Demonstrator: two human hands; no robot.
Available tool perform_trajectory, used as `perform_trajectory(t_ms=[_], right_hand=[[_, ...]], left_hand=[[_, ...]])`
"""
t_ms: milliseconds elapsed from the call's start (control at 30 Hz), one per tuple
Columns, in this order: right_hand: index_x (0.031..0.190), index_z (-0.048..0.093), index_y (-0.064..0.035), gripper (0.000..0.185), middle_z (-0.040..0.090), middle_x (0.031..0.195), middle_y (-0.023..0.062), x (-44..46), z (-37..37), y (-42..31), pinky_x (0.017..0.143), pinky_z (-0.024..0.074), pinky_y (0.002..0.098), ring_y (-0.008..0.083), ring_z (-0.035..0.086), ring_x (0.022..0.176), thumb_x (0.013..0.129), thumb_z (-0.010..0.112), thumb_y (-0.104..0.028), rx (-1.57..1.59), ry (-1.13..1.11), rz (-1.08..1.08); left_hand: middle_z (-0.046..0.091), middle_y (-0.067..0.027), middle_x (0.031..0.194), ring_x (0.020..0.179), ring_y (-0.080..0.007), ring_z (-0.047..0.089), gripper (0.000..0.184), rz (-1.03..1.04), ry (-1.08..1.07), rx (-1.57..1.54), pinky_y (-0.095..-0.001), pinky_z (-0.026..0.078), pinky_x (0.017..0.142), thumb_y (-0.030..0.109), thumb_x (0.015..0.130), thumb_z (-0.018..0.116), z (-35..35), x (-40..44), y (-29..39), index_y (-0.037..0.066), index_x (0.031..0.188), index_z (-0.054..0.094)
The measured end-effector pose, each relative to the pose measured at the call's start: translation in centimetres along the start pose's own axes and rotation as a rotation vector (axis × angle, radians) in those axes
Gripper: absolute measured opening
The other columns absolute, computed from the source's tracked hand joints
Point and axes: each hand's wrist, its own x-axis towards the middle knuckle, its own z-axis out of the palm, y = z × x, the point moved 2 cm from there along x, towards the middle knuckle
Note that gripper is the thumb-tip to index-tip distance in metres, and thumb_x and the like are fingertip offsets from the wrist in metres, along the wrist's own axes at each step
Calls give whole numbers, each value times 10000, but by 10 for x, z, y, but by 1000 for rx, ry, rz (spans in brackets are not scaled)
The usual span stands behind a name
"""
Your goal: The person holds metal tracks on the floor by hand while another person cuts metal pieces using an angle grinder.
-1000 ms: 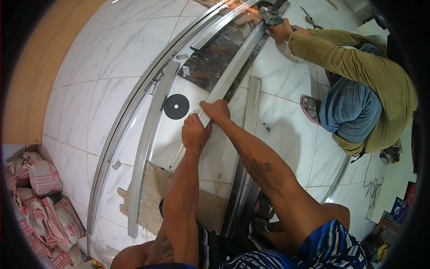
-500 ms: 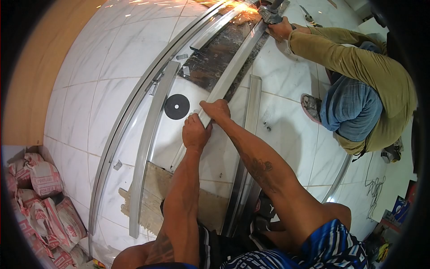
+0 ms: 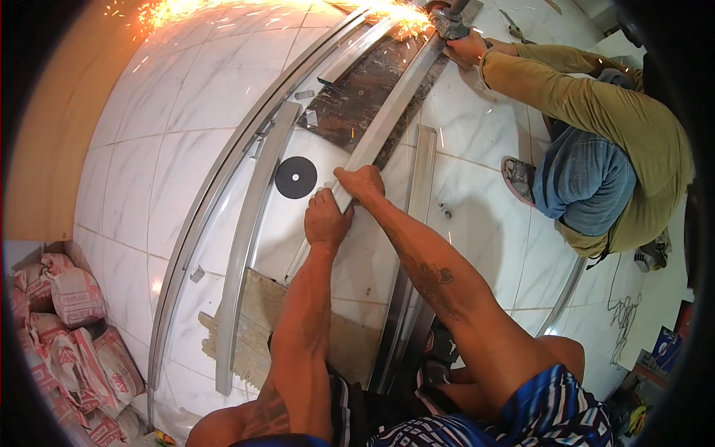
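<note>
A long grey metal bar [image 3: 394, 103] runs from my hands up toward the top of the view, over a dark, stained board [image 3: 347, 104]. My left hand [image 3: 326, 218] is closed around its near end. Just above and to the right, my right hand [image 3: 362, 183] grips the same bar. At the far end a co-worker's hand [image 3: 469, 48] holds an angle grinder [image 3: 451, 24] against the metal. Bright sparks [image 3: 406, 16] shoot from there to the left. A black cutting disc [image 3: 296, 178] lies flat on the tiles, left of my hands.
More metal bars [image 3: 257, 242] lie left of me, including a long curved-looking rail [image 3: 212, 179]. Another bar [image 3: 421, 175] lies right of my hands. The co-worker [image 3: 596, 141] crouches at right. Red-and-white bags [image 3: 78, 298] are piled at lower left, beneath a wooden panel [image 3: 67, 127].
The spray of sparks has grown brighter and longer, reaching the wooden panel at upper left. My hands and the bar have barely shifted.
</note>
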Motion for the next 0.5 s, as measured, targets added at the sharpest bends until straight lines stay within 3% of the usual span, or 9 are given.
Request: perform_trajectory(t_ms=[300,400,500], right_hand=[[1245,543,175,924,694,1182,278,1,-1,1,909,567,420,355,712,1076,684,753,-528,0,-26,2],[1241,556,163,905,695,1182,275,0,-1,0,908,567,413,354,712,1074,687,752,-525,-7,-11,24],[1239,570,153,889,695,1191,267,-3,-2,-2,910,566,405,351,712,1073,690,753,-521,-14,-1,26]], left_hand=[[624,-143,1137,1043,-326,626,651,3,-48,-22,-439,534,856,352,764,831,-1,2,-2,15,1241,542],[637,-161,1053,991,-355,640,517,30,5,-45,-475,540,824,317,786,824,-7,1,1,21,1093,533],[640,-166,1063,998,-356,643,519,26,-12,-43,-475,541,832,328,792,821,-10,2,2,20,1094,533]])
